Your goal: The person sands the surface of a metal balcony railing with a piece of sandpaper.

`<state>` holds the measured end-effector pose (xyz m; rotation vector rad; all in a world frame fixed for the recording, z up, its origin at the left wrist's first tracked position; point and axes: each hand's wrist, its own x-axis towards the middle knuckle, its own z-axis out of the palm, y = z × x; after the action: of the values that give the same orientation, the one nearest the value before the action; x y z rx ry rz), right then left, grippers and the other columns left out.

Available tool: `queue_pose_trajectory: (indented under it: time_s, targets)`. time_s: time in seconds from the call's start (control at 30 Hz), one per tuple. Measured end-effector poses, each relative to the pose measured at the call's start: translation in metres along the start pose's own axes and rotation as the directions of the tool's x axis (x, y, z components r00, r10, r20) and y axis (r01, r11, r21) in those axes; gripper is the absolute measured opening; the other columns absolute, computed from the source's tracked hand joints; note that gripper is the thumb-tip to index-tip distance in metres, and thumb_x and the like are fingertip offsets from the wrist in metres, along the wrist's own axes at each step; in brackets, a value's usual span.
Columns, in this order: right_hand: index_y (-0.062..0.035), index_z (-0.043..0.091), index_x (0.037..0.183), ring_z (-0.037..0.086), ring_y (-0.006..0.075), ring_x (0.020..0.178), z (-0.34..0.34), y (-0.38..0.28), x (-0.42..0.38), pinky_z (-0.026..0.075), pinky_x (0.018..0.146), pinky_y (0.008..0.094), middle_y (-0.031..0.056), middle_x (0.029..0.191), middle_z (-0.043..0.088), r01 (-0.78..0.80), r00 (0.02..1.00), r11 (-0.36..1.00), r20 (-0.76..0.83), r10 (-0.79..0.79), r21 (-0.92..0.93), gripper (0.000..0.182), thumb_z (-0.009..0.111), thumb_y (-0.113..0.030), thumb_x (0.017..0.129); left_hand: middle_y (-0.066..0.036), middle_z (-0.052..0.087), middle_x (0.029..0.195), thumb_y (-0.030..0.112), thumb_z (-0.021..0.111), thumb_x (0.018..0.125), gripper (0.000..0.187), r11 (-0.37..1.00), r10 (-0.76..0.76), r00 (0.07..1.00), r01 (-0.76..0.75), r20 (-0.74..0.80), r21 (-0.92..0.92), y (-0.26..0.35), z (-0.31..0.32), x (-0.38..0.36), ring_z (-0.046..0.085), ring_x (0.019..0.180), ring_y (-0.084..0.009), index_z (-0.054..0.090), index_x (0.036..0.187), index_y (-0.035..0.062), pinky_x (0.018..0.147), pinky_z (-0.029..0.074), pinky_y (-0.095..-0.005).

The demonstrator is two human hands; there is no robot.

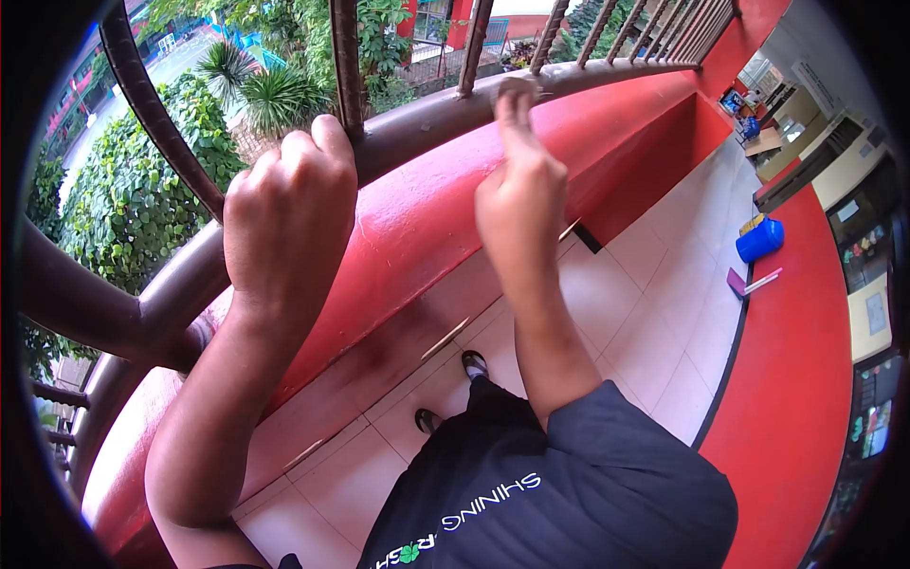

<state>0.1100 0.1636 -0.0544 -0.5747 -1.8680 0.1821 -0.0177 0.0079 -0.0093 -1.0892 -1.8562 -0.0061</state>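
Note:
My left hand [292, 194] is closed around the brown metal railing [408, 133], right beside an upright bar. Farther along the same rail, my right hand [521, 171] reaches out with its fingers pressed together. At those fingertips, against the top rail, shows a small brownish-grey patch; I cannot tell what it is. Beneath the rail runs a red painted ledge [408, 213]. Twisted upright bars [474, 47] rise from the rail between and beyond my hands.
Pale floor tiles [654, 256] line the walkway under my feet. Against the red wall [787, 379] on the right are a blue bin [760, 241] and a purple dustpan [737, 283]. Green bushes [142, 180] grow outside the railing. Desks [763, 142] stand at the far end.

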Motion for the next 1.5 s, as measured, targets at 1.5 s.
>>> queue_pose_trajectory:
  time_s: [1.5]
  targets:
    - [-0.0046, 0.067, 0.139, 0.065, 0.0381, 0.125, -0.019, -0.008, 0.017, 0.054, 0.108, 0.0458, 0.019, 0.144, 0.061, 0.059, 0.977, 0.998, 0.207, -0.057, 0.0, 0.06, 0.049, 0.011, 0.084, -0.009, 0.067, 0.076, 0.029, 0.079, 0.089, 0.033, 0.99, -0.053, 0.997, 0.059, 0.052, -0.132, 0.001, -0.005, 0.0, 0.074, 0.069, -0.0251, 0.058, 0.096, 0.0049, 0.063, 0.061, -0.0365]
